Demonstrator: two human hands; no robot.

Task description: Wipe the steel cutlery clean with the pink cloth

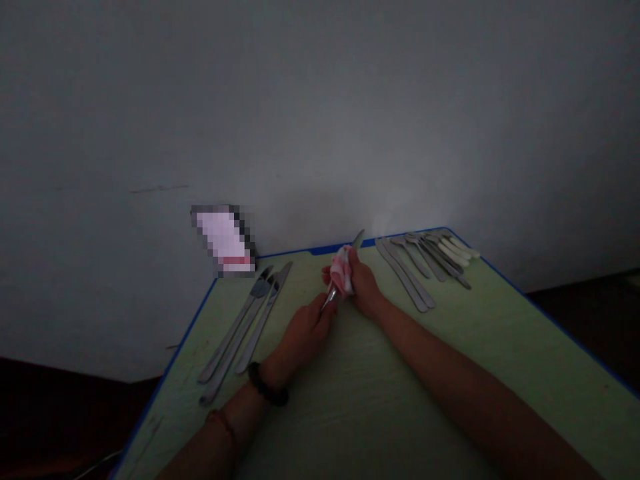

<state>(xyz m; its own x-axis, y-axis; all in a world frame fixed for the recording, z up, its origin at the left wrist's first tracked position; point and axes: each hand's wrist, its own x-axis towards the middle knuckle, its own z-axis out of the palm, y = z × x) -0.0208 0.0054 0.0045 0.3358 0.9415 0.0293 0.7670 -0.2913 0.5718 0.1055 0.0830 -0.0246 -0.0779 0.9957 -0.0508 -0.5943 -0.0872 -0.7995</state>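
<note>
My left hand (310, 327) is closed around the handle of a metal table knife (359, 239), whose blade points away toward the wall. A pink and white cloth (342, 270) is wrapped around the middle of the knife. Pressing that cloth against the knife is my right hand (364, 287), its fingers closed and partly hidden behind the cloth. The knife's tip sticks out beyond the cloth, and a short length of shiny handle shows between the two hands. Left of my left hand, several table knives (245, 327) lie side by side on the green table (320, 427).
To the right lie two more knives (405, 273), several forks and spoons (433, 257), and some white-handled cutlery (457, 250). A pixelated phone-like device (225, 240) leans against the grey wall (320, 120) at the back left. Blue edging (550, 323) runs around the table.
</note>
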